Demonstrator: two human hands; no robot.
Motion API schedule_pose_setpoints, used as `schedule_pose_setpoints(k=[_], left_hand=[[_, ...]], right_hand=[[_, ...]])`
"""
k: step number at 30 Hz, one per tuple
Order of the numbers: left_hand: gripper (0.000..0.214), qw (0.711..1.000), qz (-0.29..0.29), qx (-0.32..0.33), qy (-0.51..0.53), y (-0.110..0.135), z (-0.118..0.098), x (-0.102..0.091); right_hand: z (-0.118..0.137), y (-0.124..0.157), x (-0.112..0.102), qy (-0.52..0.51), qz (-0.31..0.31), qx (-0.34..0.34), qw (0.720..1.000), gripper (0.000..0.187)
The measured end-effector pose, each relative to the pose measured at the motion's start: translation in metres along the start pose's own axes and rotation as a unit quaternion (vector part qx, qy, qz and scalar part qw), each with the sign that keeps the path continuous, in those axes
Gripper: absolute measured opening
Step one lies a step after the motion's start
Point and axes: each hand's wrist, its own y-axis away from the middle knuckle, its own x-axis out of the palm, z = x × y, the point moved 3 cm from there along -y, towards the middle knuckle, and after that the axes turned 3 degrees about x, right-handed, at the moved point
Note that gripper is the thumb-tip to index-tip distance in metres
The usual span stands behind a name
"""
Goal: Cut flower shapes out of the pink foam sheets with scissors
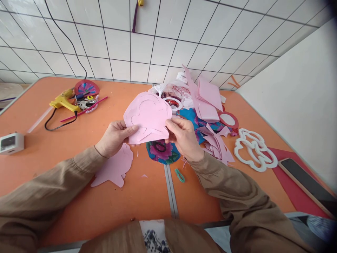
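Observation:
A pink foam sheet (149, 116) with a drawn outline is held up above the orange table (79, 147). My left hand (114, 138) pinches its lower left edge, fingers closed on it. My right hand (184, 137) grips its right edge, fingers closed too. Below my left wrist a cut-out pink foam shape (114, 168) lies flat on the table. A floral fabric piece (162, 153) with black scissor handles on it lies under the held sheet.
A yellow glue gun (63, 101), keys and a round red piece sit at the back left. A white box (11, 142) is at the left edge. Pink scraps (216, 144), a white foam outline (254, 149), a phone (305, 181) and a plastic bag lie to the right.

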Motion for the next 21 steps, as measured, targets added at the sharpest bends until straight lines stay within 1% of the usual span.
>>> schedule_pose_setpoints(k=[5, 7, 10, 21], left_hand=[[0.029, 1.000, -0.003, 0.008, -0.004, 0.0001, -0.0004, -0.0012], [0.029, 1.000, -0.008, 0.009, -0.004, 0.0002, -0.0001, -0.0015], [0.027, 1.000, -0.012, 0.009, -0.004, 0.0005, 0.0006, -0.0010], [0.026, 1.000, 0.001, 0.015, 0.003, -0.0007, 0.0017, 0.0002]], right_hand=[[0.0005, 0.0009, 0.0002, -0.018, 0.020, -0.007, 1.000, 0.040], [0.0008, 0.0019, 0.0006, -0.002, 0.029, -0.006, 1.000, 0.034], [0.0003, 0.0028, 0.0009, 0.022, 0.025, 0.001, 0.999, 0.026], [0.0021, 0.0023, 0.0028, 0.022, 0.011, 0.017, 1.000, 0.027]])
